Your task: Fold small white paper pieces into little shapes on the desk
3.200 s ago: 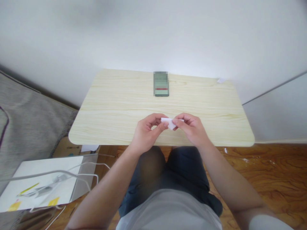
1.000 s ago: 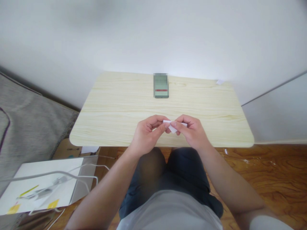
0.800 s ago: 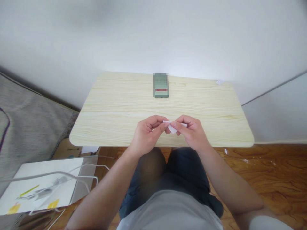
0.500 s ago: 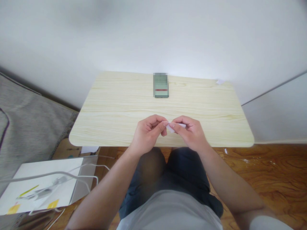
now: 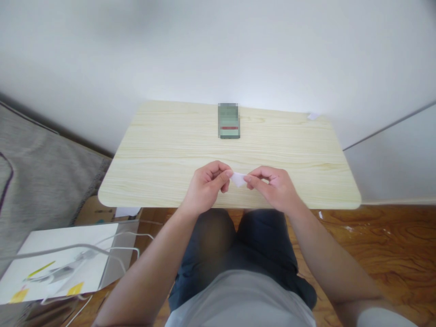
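Note:
A small folded piece of white paper point(image 5: 239, 180) is held between my two hands, over the near part of the table. My left hand point(image 5: 209, 185) pinches its left corner between thumb and forefinger. At the opposite corner, the thumb and fingertips of my right hand point(image 5: 270, 185) are closed on it. The middle of the paper shows between the fingertips, coming down to a blunt point. Its exact folds are too small to make out.
Behind the hands, a phone-like device point(image 5: 229, 121) with a blurred screen lies on the wooden table point(image 5: 163, 150). A white paper scrap point(image 5: 312, 116) sits at the back right corner. To the lower left are white cables point(image 5: 78, 246) over a white box point(image 5: 68, 268).
My hands have moved slightly apart, the left one going left. More of the paper now shows between them, and my right fingers grip nearer its right end.

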A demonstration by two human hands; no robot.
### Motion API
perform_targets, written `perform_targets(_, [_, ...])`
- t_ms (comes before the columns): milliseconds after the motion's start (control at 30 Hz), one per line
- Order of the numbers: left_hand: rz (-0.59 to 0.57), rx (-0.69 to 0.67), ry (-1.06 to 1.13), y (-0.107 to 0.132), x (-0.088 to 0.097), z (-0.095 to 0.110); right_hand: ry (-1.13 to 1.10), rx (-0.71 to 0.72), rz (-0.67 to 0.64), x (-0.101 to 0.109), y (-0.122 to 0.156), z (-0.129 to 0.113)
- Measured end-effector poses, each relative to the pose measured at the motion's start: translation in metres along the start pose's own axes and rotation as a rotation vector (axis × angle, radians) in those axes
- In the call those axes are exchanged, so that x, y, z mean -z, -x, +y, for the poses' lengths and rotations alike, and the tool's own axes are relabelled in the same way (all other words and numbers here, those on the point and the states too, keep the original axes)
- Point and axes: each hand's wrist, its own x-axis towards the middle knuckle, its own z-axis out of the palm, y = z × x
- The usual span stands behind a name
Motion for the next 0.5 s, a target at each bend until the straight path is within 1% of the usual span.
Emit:
perform_targets(133, [-0.013,0.010,-0.004,-0.002,0.001,-0.005,0.021,-0.035,-0.028,0.003,0.001,0.000])
perform_targets(267, [-0.010,0.005,-0.032,-0.001,0.003,-0.006,-0.041,-0.072,-0.068,0.006,0.001,0.002])
perform_targets(400, [0.017,0.001,-0.065,-0.004,0.009,-0.002,-0.071,-0.066,-0.073,0.009,0.000,0.007])
perform_targets(500, [-0.025,-0.010,-0.097,-0.011,0.015,-0.001,-0.106,-0.049,-0.074,0.008,-0.002,0.010])
